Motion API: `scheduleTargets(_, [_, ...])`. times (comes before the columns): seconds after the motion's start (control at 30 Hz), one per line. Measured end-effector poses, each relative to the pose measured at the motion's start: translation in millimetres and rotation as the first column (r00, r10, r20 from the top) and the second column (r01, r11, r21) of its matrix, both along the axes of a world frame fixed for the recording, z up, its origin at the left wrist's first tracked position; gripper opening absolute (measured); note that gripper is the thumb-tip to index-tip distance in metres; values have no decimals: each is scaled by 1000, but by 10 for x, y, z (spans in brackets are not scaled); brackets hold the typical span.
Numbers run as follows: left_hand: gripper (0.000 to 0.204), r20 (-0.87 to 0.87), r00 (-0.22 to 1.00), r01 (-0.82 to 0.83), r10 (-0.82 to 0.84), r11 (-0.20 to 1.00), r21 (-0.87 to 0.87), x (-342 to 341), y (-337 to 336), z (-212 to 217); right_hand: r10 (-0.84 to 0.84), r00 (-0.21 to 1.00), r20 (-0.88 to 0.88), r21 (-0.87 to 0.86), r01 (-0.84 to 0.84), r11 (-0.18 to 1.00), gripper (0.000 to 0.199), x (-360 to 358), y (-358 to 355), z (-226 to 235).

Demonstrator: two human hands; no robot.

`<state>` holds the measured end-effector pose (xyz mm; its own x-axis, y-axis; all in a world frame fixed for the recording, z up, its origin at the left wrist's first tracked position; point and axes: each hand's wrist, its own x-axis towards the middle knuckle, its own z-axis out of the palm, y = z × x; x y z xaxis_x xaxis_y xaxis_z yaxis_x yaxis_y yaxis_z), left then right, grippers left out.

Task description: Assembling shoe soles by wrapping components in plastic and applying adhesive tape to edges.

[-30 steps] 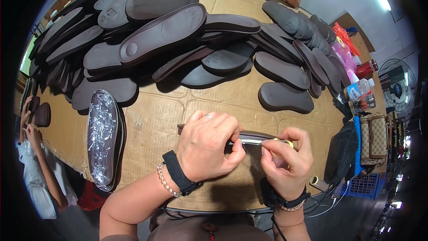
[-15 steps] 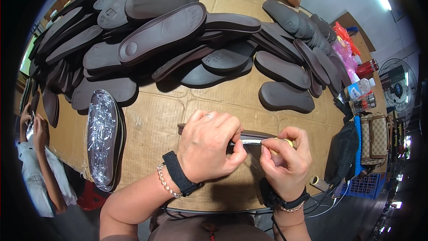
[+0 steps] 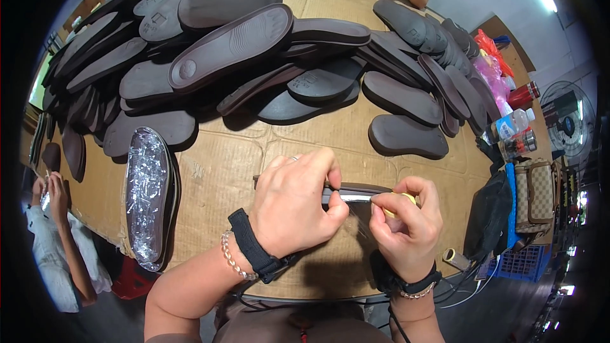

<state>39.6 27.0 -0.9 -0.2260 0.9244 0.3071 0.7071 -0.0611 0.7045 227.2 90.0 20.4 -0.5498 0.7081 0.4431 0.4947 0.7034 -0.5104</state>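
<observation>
Cardboard-covered table (image 3: 254,159) under heaped dark shoe soles (image 3: 235,44), both hands near edge.

On the cardboard-covered table (image 3: 222,171), the left hand (image 3: 295,206) presses down on a dark shoe sole (image 3: 356,189) while the right hand (image 3: 406,225) pinches its edge. A foil-wrapped sole (image 3: 147,194) lies to the left; a heap of brown soles (image 3: 229,44) fills the far side.

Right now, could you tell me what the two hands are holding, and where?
The left hand grips a dark shoe sole on edge at its middle; the right hand pinches a small yellow tool against it.
</observation>
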Motion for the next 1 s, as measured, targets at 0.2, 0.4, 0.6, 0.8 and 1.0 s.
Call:
scheduleTargets(0.2, [28,30,997,75,-75,997,-2,-91,-5,-19,18,999,-42,0,-18,1000,25,24,34,-34])
scheduleTargets(0.4, [46,-96,963,227,-253,948,-225,-160,-96,80,84,990,-109,-15,-86,996,20,42,146,-78])
scheduleTargets(0.6, [58,21,932,348,-363,874,-339,-73,-280,219,145,980,-135,49,-139,989,36,80,303,-71])
scheduleTargets(0.8, [70,45,904,397,-426,793,-462,-46,-596,298,378,918,-120,-143,-393,908,35,112,293,-53])
scheduleTargets(1.0, [83,320,817,571,-479,748,-339,-313,-163,-21,478,871,-113,-162,-491,856,33,24,336,-4])
